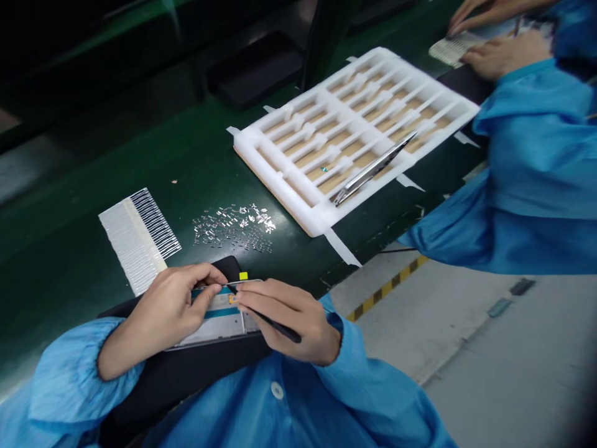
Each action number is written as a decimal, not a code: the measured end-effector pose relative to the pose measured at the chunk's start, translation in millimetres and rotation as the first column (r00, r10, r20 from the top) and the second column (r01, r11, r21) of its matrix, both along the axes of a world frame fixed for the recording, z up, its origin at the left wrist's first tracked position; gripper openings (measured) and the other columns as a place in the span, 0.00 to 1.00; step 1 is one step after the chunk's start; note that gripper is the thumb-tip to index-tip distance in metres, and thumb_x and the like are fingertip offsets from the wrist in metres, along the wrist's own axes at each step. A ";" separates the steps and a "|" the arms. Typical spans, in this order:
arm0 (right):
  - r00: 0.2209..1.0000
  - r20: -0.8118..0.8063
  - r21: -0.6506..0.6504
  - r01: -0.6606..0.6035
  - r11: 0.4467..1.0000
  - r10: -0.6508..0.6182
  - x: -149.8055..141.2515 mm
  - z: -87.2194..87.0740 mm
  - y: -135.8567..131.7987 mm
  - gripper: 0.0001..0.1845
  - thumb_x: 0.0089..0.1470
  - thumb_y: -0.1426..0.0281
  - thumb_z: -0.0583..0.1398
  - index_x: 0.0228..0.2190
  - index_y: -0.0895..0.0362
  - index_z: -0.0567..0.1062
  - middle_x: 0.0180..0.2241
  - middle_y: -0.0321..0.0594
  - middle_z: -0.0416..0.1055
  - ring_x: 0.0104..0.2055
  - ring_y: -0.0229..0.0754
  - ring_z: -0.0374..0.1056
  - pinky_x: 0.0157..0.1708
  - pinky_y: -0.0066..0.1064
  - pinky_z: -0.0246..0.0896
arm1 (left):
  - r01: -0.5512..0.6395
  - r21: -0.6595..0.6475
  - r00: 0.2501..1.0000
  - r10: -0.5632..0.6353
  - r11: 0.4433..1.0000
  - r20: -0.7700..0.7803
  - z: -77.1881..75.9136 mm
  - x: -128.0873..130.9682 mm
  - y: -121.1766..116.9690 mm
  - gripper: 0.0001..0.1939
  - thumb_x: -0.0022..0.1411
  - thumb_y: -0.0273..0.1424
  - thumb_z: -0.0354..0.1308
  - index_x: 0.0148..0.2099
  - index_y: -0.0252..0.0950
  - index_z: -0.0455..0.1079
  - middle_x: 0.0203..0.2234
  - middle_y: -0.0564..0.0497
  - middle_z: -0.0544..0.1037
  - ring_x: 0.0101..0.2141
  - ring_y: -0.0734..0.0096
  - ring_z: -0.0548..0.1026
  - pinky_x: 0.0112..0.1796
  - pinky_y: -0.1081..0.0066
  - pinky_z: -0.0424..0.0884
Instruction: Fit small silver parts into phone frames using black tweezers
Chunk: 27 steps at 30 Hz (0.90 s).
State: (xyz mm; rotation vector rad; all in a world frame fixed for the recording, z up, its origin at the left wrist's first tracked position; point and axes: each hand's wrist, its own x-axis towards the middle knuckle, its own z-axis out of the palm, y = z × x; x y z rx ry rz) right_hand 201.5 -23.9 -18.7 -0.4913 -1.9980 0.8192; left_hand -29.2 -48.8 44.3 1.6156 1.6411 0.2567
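Observation:
My left hand (168,311) is closed on the left end of a flat phone panel (219,323) with a blue stripe, thumb and fingers pinching its upper edge. The panel rests on a black pad (186,367) at the near table edge. My right hand (284,317) is closed on dark tweezers (265,317), whose tip meets a small orange part on the panel's top edge. A yellow tag (243,275) sticks up just behind the panel.
Several tiny shiny parts (236,227) lie scattered on the green table (69,249), beside a white ribbed strip (137,239). A white foam tray (354,134) holds silver tweezers (373,171). A co-worker in a blue sleeve (532,168) handles a strip at top right.

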 end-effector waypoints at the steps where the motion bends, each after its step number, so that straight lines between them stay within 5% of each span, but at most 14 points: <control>1: 1.000 -0.001 0.009 0.003 1.000 -0.003 -0.1 -0.4 -0.5 0.20 0.65 0.81 0.64 0.56 0.58 0.78 0.47 0.51 0.84 0.51 0.48 0.82 0.49 0.39 0.83 | -0.003 -0.003 1.000 0.003 1.000 0.003 -0.2 -0.3 -0.2 0.12 0.71 0.37 0.55 0.48 0.44 0.79 0.35 0.56 0.84 0.24 0.74 0.74 0.24 0.72 0.62; 27: 0.999 0.025 0.014 0.020 1.000 -0.021 3.1 -5.4 -4.0 0.21 0.65 0.81 0.64 0.57 0.58 0.77 0.48 0.53 0.84 0.51 0.49 0.82 0.47 0.40 0.83 | 0.024 0.032 0.999 -0.025 0.999 0.023 -1.4 -1.7 -1.6 0.11 0.72 0.37 0.55 0.48 0.44 0.78 0.37 0.58 0.84 0.29 0.74 0.78 0.27 0.73 0.67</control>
